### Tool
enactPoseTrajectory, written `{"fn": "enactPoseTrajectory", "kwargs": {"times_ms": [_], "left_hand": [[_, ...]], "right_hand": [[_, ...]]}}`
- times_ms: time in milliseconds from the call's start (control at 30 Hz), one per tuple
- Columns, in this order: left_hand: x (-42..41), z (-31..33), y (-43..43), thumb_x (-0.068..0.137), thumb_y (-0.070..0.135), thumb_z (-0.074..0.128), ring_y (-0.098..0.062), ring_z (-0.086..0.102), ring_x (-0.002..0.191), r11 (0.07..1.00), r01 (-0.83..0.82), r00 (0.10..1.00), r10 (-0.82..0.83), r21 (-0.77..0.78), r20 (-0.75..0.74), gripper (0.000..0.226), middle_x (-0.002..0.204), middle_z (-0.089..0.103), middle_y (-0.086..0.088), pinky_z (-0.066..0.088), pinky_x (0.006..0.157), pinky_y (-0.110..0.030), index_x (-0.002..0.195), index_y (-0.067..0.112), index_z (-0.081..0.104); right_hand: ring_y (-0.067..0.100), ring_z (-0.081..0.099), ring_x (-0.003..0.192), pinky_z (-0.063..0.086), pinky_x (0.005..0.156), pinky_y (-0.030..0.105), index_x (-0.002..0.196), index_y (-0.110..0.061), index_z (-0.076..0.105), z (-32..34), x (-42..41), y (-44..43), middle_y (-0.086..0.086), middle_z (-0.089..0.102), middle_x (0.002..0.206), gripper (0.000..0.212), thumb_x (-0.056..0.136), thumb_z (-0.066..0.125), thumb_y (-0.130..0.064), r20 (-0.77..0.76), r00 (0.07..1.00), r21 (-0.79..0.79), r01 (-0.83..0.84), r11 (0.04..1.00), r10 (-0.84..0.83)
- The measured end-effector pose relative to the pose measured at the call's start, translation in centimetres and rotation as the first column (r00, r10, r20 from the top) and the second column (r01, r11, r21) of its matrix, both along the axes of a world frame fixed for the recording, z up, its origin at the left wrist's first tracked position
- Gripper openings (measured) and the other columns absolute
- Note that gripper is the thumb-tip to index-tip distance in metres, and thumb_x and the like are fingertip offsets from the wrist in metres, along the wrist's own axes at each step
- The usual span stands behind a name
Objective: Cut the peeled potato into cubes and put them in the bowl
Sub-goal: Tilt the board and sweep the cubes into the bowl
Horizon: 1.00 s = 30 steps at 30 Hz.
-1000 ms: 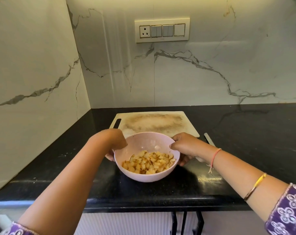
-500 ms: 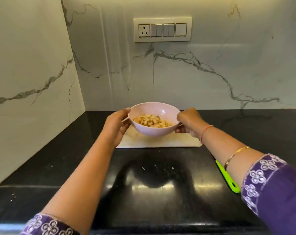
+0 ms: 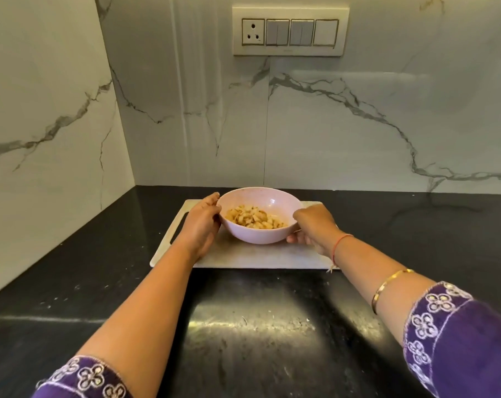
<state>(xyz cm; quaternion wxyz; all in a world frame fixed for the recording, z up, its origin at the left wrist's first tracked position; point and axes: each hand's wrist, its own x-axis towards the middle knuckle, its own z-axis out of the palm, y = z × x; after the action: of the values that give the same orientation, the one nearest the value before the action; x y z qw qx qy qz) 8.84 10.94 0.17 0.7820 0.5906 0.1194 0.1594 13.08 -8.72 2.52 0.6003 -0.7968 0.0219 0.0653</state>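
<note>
A pale pink bowl (image 3: 259, 234) sits on the white cutting board (image 3: 252, 257) at the back of the counter. Inside it lies a heap of yellowish potato cubes (image 3: 255, 219). My left hand (image 3: 202, 222) cups the bowl's left side, thumb near the rim. My right hand (image 3: 312, 225) holds the right side, fingers curled under the bowl's wall. No whole potato and no knife are in view.
The black stone counter (image 3: 243, 326) stretches from the board to the near edge. Marble walls close the left side and the back. A switch panel (image 3: 291, 31) is mounted on the back wall above the bowl.
Both hands lifted the bowl from the counter's front and carried it away from me onto the cutting board. The green-handled knife seen earlier at the right is out of view.
</note>
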Motion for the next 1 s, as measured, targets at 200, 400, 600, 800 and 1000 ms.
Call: {"fn": "enactPoseTrajectory", "kwargs": {"times_ms": [200, 400, 600, 800, 1000], "left_hand": [[-0.2, -1.5, 1.3, 0.101, 0.012, 0.034, -0.025, 0.044, 0.129, 0.690, -0.260, 0.906, 0.417, 0.675, -0.077, 0.039, 0.142, 0.048, -0.007, 0.037, 0.106, -0.037, 0.138, 0.013, 0.049], [-0.5, -1.9, 1.2, 0.099, 0.015, 0.038, -0.027, 0.054, 0.115, 0.263, 0.268, 0.822, 0.439, 0.927, -0.362, 0.034, 0.128, 0.057, -0.009, 0.044, 0.094, -0.034, 0.128, 0.011, 0.055], [-1.5, -2.7, 0.5, 0.102, 0.027, 0.036, -0.027, 0.048, 0.124, 0.237, 0.367, 0.818, 0.379, 0.900, -0.433, 0.038, 0.140, 0.047, -0.011, 0.039, 0.101, -0.036, 0.136, 0.012, 0.045], [-3.4, -2.4, 1.0, 0.103, 0.026, 0.034, -0.026, 0.045, 0.128, 0.218, 0.363, 0.824, 0.378, 0.906, -0.421, 0.040, 0.142, 0.045, -0.010, 0.037, 0.102, -0.035, 0.140, 0.013, 0.041], [-6.4, -2.0, 0.9, 0.103, 0.023, 0.034, -0.026, 0.045, 0.129, 0.211, 0.325, 0.841, 0.382, 0.922, -0.384, 0.039, 0.144, 0.044, -0.010, 0.035, 0.103, -0.034, 0.140, 0.013, 0.041]], "right_hand": [[0.029, 0.057, 0.092, 0.047, 0.079, 0.037, 0.108, -0.005, 0.059, -2.0, 1.9, -1.4, 0.014, 0.063, 0.108, 0.041, 0.101, 0.028, -0.031, 0.232, 0.964, -0.216, 0.181, 0.959, -0.130], [0.032, 0.048, 0.115, 0.038, 0.093, 0.035, 0.121, -0.004, 0.054, -4.8, 1.8, -3.8, 0.016, 0.051, 0.129, 0.036, 0.099, 0.031, -0.020, 0.114, 0.932, -0.741, -0.150, 0.654, 0.344], [0.031, 0.019, 0.140, 0.017, 0.114, 0.040, 0.146, -0.010, 0.024, -5.5, 1.3, -4.5, 0.015, 0.023, 0.151, 0.048, 0.102, 0.023, -0.029, 0.013, 0.899, -0.851, -0.219, 0.477, 0.437], [0.031, 0.011, 0.143, 0.013, 0.116, 0.041, 0.149, -0.010, 0.019, -4.8, -0.4, -4.0, 0.016, 0.013, 0.155, 0.051, 0.102, 0.021, -0.030, -0.024, 0.895, -0.871, -0.237, 0.430, 0.445], [0.031, 0.007, 0.144, 0.011, 0.116, 0.042, 0.148, -0.009, 0.019, -3.9, -3.8, -3.9, 0.016, 0.010, 0.156, 0.051, 0.102, 0.021, -0.029, -0.023, 0.890, -0.868, -0.245, 0.433, 0.456]]}}
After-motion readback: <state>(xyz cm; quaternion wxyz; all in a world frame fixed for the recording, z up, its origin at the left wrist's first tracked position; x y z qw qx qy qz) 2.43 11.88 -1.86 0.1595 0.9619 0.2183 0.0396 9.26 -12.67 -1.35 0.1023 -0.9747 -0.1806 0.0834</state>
